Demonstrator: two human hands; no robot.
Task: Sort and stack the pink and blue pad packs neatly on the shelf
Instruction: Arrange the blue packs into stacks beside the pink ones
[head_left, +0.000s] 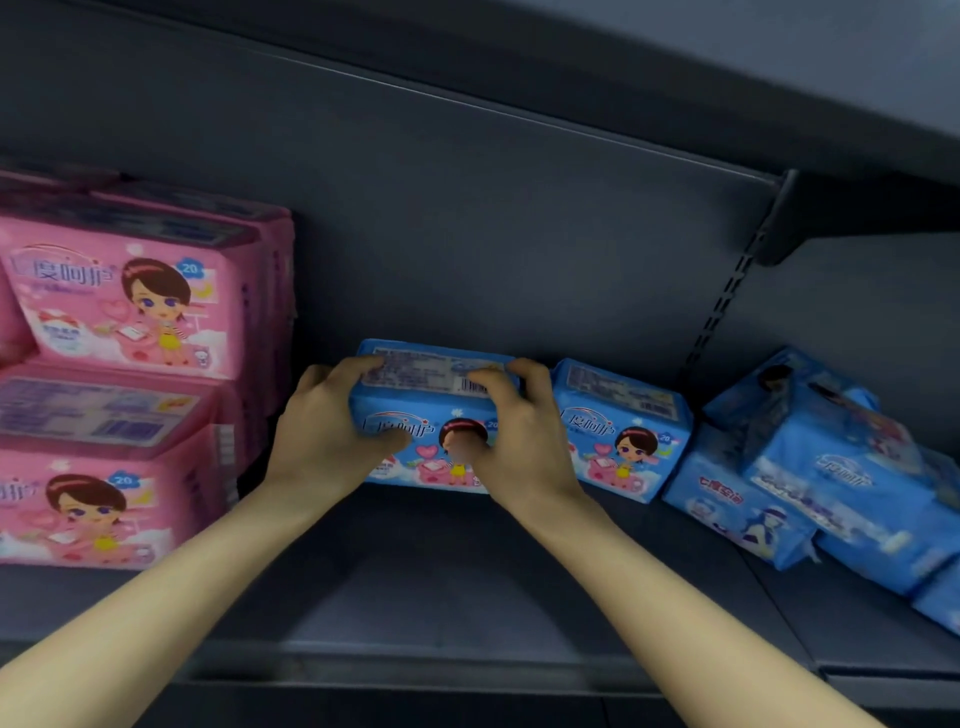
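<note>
Dark back panel (467, 234); slotted upright (723, 312) at right; bracket (779, 223) above.

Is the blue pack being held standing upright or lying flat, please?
Upright: the blue pack shows its printed front outward, barcode side on top.

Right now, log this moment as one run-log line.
left hand, right hand: grip blue pack | second blue pack: beside it, right | pink stack: left | blue heap: right, unsorted

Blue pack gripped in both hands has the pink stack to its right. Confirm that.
Wrong side: the head view shows the pink stack to the left of the blue pack, not the right. The left hand and right hand do grip it.
</note>
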